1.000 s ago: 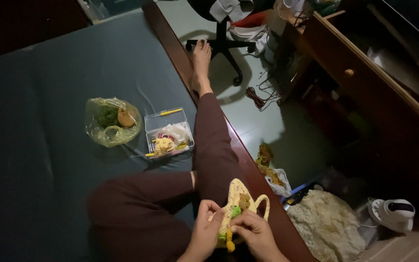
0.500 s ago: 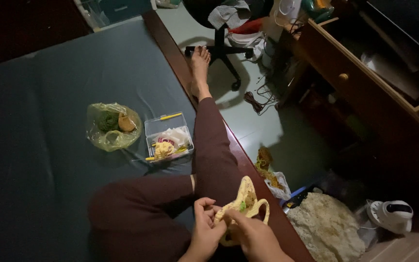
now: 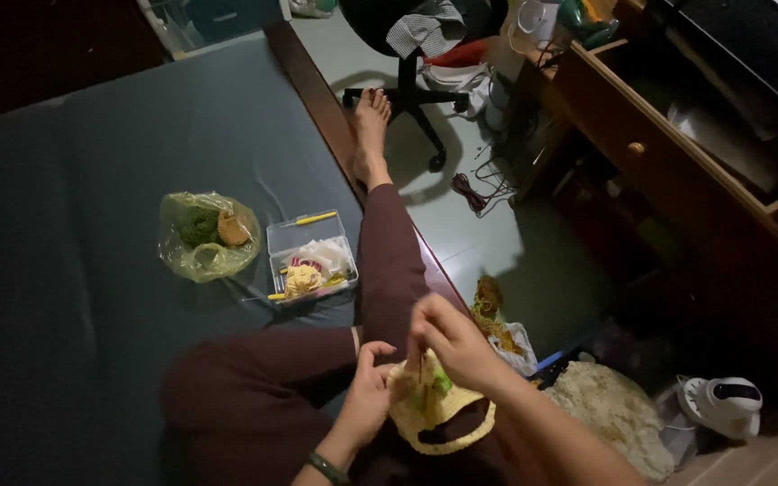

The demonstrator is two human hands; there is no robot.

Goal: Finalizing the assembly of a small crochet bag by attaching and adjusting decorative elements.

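Observation:
I sit on a dark green mat [image 3: 119,153] with one leg stretched along its edge. A pale yellow crocheted piece [image 3: 434,414] with a looped handle and a green patch rests in my lap. My left hand [image 3: 366,396] pinches its left edge. My right hand [image 3: 447,342] is raised just above it, fingers closed on what looks like a thin hook or strand pointing down into the yarn.
A clear plastic box [image 3: 311,256] with yarn bits and a yellow hook sits on the mat beside my leg. A yellow-green plastic bag [image 3: 206,236] of yarn lies left of it. An office chair [image 3: 411,54], wooden desk [image 3: 677,162], cables and a white appliance [image 3: 722,405] crowd the floor.
The crocheted piece has been lowered and bunched in my lap. My right hand has lifted above it. The camera has tilted slightly, shifting the scene down.

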